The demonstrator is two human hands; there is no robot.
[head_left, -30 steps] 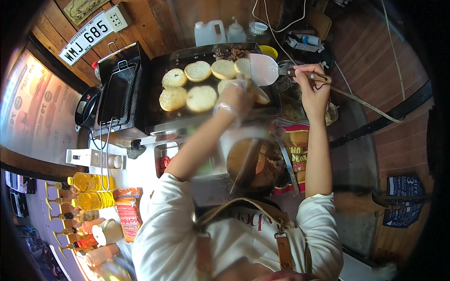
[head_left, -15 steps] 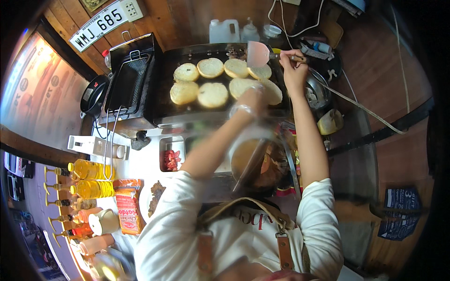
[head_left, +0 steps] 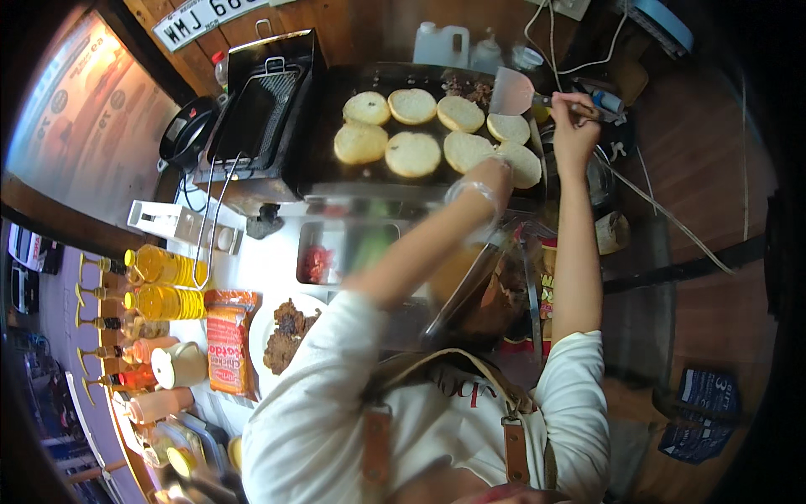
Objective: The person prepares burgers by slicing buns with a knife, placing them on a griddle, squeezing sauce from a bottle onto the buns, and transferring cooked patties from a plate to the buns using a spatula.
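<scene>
Several halved buns (head_left: 412, 154) lie cut side up in two rows on the dark griddle (head_left: 323, 172). My left hand (head_left: 490, 183), in a clear plastic glove, reaches to the front right bun half (head_left: 522, 165). Its fingers are at that bun's near left edge, blurred and partly hidden, so their grip is unclear. My right hand (head_left: 577, 126) is closed around the wooden handle of a spatula (head_left: 512, 91). The spatula's broad metal blade points left, over the back right of the griddle beside some dark browned bits (head_left: 470, 87).
A fryer (head_left: 260, 109) stands left of the griddle. In front are a metal tray with red chopped pieces (head_left: 317, 264), a plate of browned meat (head_left: 290, 336), an orange package (head_left: 231, 349) and oil bottles (head_left: 168, 302). A white jug (head_left: 441, 45) stands behind; cords hang at right.
The whole view has shifted, so the griddle sits farther right and higher. My left hand stays by the front right buns, its fingers now at the rightmost one. My right hand still holds the spatula.
</scene>
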